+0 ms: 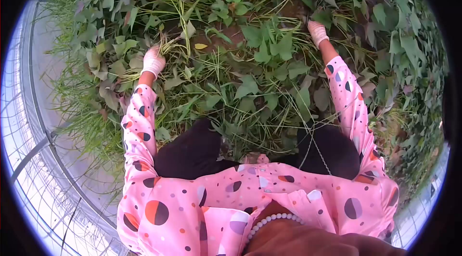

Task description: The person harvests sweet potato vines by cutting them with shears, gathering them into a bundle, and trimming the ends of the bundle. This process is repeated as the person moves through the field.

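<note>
My left hand [154, 60], in a pale glove, is closed round a bunch of cut or pulled green stems [169, 46] at the left of the bed. On the right, my right hand [317, 32], gloved too, is closed at the edge of the vines, with a thin dark thing at its fingers that is too small to make out. Between the hands lie leafy green vines [281, 46], a patch of brown soil [231, 37] and a yellow leaf [200, 46].
Dense vines [404, 29] spread over the back and right. Tall grass [72, 63] borders a grey strip [50, 75] at the left, beside a metal frame [53, 155]. A thin cord [320, 154] hangs over my right knee.
</note>
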### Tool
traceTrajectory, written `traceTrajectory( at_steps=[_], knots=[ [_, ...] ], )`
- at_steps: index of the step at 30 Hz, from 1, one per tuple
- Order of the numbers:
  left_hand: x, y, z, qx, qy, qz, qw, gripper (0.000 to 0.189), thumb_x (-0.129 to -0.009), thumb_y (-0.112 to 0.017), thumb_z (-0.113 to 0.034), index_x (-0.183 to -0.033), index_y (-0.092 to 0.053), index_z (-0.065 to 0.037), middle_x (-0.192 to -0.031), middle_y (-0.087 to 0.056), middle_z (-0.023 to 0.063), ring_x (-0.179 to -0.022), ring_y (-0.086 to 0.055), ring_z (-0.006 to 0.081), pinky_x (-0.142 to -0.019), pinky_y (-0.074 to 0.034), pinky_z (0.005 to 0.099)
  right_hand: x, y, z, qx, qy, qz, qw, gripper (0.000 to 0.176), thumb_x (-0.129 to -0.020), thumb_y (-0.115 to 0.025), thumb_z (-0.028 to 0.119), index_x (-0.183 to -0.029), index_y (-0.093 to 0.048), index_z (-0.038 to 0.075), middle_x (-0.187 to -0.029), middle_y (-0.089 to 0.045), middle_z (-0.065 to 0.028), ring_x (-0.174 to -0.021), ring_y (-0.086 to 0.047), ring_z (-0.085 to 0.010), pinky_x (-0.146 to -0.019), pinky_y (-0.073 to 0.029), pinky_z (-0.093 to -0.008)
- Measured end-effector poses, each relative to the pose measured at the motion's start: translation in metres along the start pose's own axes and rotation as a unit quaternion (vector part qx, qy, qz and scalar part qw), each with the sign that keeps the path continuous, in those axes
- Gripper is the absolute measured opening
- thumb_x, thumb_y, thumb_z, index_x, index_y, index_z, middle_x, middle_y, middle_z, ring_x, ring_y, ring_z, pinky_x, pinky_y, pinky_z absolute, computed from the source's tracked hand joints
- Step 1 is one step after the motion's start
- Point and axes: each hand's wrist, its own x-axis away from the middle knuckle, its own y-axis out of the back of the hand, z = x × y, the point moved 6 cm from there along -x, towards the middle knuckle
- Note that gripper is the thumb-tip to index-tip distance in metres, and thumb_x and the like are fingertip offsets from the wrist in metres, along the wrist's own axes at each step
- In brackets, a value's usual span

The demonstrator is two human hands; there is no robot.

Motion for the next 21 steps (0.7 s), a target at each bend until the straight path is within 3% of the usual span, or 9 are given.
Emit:
traceTrajectory(
  at_steps=[2,5,6,7,9,13,17,20,21],
  knots=[
    [0.011,0.016,-0.012,0.146,-0.051,-0.040,0.987,0.032,-0.074,-0.059,-0.007,-0.106,-0.062,-0.006,-0.100,-0.067,0.0152,-0.093,-0.063,0.0281,-0.085,-0.050,0.0319,0.014,0.018,0.005,0.039,-0.022,-0.002,0.999,0.047,-0.084,-0.044,0.001,-0.131,-0.046,0.011,-0.085,-0.065,-0.0166,-0.071,-0.063,-0.0304,-0.061,-0.052,-0.0413],
    [0.050,0.056,-0.097,0.092,-0.171,-0.029,0.981,0.027,-0.073,-0.059,-0.009,-0.100,-0.062,-0.005,-0.093,-0.067,0.0132,-0.087,-0.064,0.0274,-0.080,-0.050,0.0333,0.061,0.100,0.042,0.196,-0.037,-0.178,0.963,0.035,-0.083,-0.049,0.001,-0.117,-0.057,-0.002,-0.081,-0.067,-0.0113,-0.068,-0.064,-0.0217,-0.064,-0.053,-0.0372],
    [0.057,0.059,-0.127,0.043,-0.207,0.010,0.977,0.026,-0.073,-0.060,-0.010,-0.098,-0.062,-0.004,-0.091,-0.067,0.0126,-0.085,-0.064,0.0272,-0.078,-0.050,0.0337,0.087,0.159,0.052,-0.262,-0.023,-0.199,0.944,0.031,-0.085,-0.053,0.005,-0.115,-0.059,-0.001,-0.084,-0.067,-0.0105,-0.072,-0.063,-0.0193,-0.068,-0.052,-0.0341],
    [0.061,0.055,-0.158,-0.034,-0.219,0.086,0.971,0.024,-0.073,-0.060,-0.010,-0.096,-0.062,-0.004,-0.089,-0.067,0.0119,-0.083,-0.064,0.0269,-0.077,-0.051,0.0341,0.104,0.188,0.062,-0.665,-0.002,-0.174,0.726,0.028,-0.087,-0.056,0.010,-0.112,-0.061,-0.001,-0.087,-0.067,-0.0097,-0.076,-0.063,-0.0169,-0.073,-0.052,-0.0311],
    [0.068,0.057,-0.228,-0.232,-0.201,0.307,0.901,0.026,-0.078,-0.051,-0.005,-0.102,-0.058,0.000,-0.092,-0.063,0.0148,-0.083,-0.062,0.0286,-0.077,-0.053,0.0387,0.106,0.186,0.086,-0.652,0.031,-0.080,0.753,0.033,-0.088,-0.063,0.019,-0.114,-0.059,-0.001,-0.094,-0.068,-0.0109,-0.085,-0.062,-0.0142,-0.079,-0.049,-0.0275],
    [0.026,0.020,-0.286,-0.108,-0.439,0.084,0.888,0.033,-0.069,-0.058,-0.008,-0.101,-0.059,-0.002,-0.091,-0.060,0.0148,-0.083,-0.061,0.0319,-0.076,-0.049,0.0386,0.070,0.221,0.141,-0.448,0.133,-0.025,0.884,0.042,-0.080,-0.063,0.034,-0.109,-0.062,0.004,-0.097,-0.064,-0.0232,-0.092,-0.060,-0.0411,-0.080,-0.049,-0.0414],
    [-0.052,0.010,-0.304,-0.203,-0.425,0.008,0.882,0.034,-0.069,-0.062,-0.010,-0.103,-0.062,-0.006,-0.103,-0.062,0.0143,-0.088,-0.062,0.0316,-0.087,-0.047,0.0382,0.002,0.284,0.164,-0.258,0.103,0.005,0.961,0.038,-0.086,-0.055,0.037,-0.102,-0.062,0.003,-0.094,-0.064,-0.0238,-0.091,-0.060,-0.0395,-0.080,-0.049,-0.0446],
    [-0.109,0.018,-0.229,-0.232,-0.232,0.031,0.944,0.033,-0.070,-0.062,-0.011,-0.103,-0.064,-0.006,-0.111,-0.063,0.0175,-0.098,-0.063,0.0303,-0.086,-0.049,0.0388,-0.053,0.308,0.134,-0.254,0.027,-0.102,0.961,0.048,-0.089,-0.045,0.045,-0.104,-0.062,0.003,-0.104,-0.063,-0.0229,-0.099,-0.059,-0.0391,-0.086,-0.047,-0.0461],
    [-0.117,0.023,-0.201,-0.245,-0.153,0.078,0.954,0.036,-0.071,-0.063,-0.012,-0.106,-0.064,-0.006,-0.113,-0.063,0.0188,-0.102,-0.062,0.0302,-0.086,-0.050,0.0391,-0.072,0.299,0.114,-0.261,-0.023,-0.049,0.964,0.052,-0.089,-0.044,0.047,-0.111,-0.062,0.004,-0.112,-0.061,-0.0221,-0.105,-0.057,-0.0390,-0.091,-0.046,-0.0448]
  ],
)
